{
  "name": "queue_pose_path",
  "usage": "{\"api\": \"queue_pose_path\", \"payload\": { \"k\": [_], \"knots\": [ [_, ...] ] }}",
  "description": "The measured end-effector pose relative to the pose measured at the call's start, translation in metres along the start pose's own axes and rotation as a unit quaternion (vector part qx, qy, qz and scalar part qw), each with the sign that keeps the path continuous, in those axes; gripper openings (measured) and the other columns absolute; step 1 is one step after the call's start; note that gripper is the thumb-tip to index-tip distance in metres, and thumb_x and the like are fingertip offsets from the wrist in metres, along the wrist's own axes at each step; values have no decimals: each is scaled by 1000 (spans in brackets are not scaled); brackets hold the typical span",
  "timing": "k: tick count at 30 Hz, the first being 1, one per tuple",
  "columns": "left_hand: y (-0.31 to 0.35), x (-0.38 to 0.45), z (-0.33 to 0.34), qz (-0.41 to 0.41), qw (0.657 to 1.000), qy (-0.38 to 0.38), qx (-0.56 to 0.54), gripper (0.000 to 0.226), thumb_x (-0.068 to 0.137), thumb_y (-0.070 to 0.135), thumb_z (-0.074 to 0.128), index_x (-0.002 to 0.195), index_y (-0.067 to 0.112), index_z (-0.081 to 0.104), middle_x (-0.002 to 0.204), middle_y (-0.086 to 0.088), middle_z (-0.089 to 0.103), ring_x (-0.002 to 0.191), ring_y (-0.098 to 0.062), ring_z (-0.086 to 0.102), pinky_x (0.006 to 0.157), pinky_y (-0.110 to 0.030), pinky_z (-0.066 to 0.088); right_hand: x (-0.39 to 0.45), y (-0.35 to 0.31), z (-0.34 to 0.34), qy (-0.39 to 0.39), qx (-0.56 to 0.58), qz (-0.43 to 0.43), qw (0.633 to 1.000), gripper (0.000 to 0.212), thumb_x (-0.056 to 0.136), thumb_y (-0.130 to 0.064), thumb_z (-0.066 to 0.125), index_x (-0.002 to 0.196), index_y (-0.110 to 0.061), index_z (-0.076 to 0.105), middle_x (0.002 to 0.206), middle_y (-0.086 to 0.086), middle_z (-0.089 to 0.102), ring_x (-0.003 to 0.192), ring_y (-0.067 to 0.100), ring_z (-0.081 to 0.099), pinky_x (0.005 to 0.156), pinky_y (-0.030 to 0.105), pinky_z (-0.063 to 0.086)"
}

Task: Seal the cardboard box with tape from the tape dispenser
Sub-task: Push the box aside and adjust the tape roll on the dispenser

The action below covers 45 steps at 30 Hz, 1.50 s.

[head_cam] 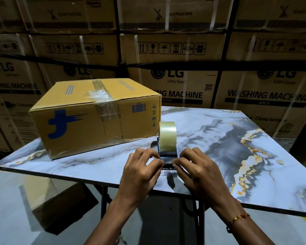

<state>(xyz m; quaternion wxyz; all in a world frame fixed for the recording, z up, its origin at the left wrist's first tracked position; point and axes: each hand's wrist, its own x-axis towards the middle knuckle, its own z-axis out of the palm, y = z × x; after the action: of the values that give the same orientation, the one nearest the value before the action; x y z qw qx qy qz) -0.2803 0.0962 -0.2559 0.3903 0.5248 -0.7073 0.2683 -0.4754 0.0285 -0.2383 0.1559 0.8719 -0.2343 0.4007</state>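
A closed yellow-brown cardboard box (95,115) with a blue logo stands on the left half of the marble-patterned table (219,138). Crinkled clear tape runs across its top seam and down its near side. Close to the table's front edge sits a dark tape dispenser (167,156) carrying a roll of clear tape (167,135). My left hand (141,172) and my right hand (200,172) flank the dispenser's near end, and both pinch the tape at the cutter with fingertips. The tape's free end is hard to make out between the fingers.
Behind the table rises a wall of stacked washing machine cartons (175,50) bound with straps. A folded cardboard piece (48,197) lies on the floor under the table's left side. The table's metal legs (104,197) show below the front edge.
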Motion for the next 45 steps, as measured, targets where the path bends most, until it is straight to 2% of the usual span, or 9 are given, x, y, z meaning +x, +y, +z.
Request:
{"api": "queue_pose_path", "payload": {
  "k": [5,8,12,18,25,31,34,40,45],
  "knots": [
    [0,-2,0,-1,1000,-12,-13,5,84,11,73,89,11,71,98,-4,66,87,-28,58,64,-39,50,5,-3,1,-20,-2,-7,1000,18,96,-29,65,106,-14,69,93,3,61,78,25,54,60,35,46],
    [0,-2,-1,3,999,-20,-30,6,87,14,68,90,10,72,95,-4,65,86,-27,57,65,-36,49,10,-8,5,-35,-18,-50,998,6,95,-19,64,93,-15,66,90,4,59,74,26,51,57,34,37],
    [0,-1,-2,4,999,-27,-32,6,88,13,69,85,8,69,92,-5,64,83,-27,56,65,-35,47,10,-6,9,-40,-36,-40,998,10,86,-9,69,80,-12,62,85,5,59,71,27,48,56,34,36],
    [-1,0,-2,-17,999,-16,-49,9,89,12,68,82,7,67,91,-3,63,83,-24,53,63,-32,46,7,-5,6,-17,-12,-4,1000,19,96,-20,63,78,-13,60,86,2,59,75,26,49,59,36,40],
    [-2,-1,-1,-29,998,-19,-61,7,88,10,69,82,8,67,91,-2,62,84,-23,53,61,-35,48,8,-6,-1,-16,74,67,995,13,80,-17,62,73,-13,52,79,0,51,73,23,46,55,34,38],
    [-2,-3,0,-34,996,-31,-76,8,90,14,65,84,8,66,92,-2,61,85,-23,53,55,-38,50,8,-5,0,-57,71,59,994,22,88,-39,68,95,-20,60,91,-4,57,82,20,51,57,32,42],
    [-3,-4,2,-41,995,-31,-90,7,91,13,64,86,8,66,92,-3,61,86,-24,52,53,-37,51,8,-2,5,-62,43,43,996,13,93,-30,63,87,-18,60,89,-4,56,81,23,51,59,29,39],
    [-3,-1,2,-75,991,-59,-91,12,92,24,63,102,17,64,101,4,59,94,-18,51,58,-34,53,6,-1,8,-58,34,34,997,13,96,-25,60,86,-16,61,87,-1,56,78,24,50,57,37,44],
    [-2,-1,2,-78,993,-62,-69,14,94,26,55,91,15,63,92,3,59,88,-20,51,58,-38,51,6,-3,5,-45,23,39,998,4,89,-19,64,87,-16,62,85,-1,59,76,26,51,59,36,44]
  ]
}}
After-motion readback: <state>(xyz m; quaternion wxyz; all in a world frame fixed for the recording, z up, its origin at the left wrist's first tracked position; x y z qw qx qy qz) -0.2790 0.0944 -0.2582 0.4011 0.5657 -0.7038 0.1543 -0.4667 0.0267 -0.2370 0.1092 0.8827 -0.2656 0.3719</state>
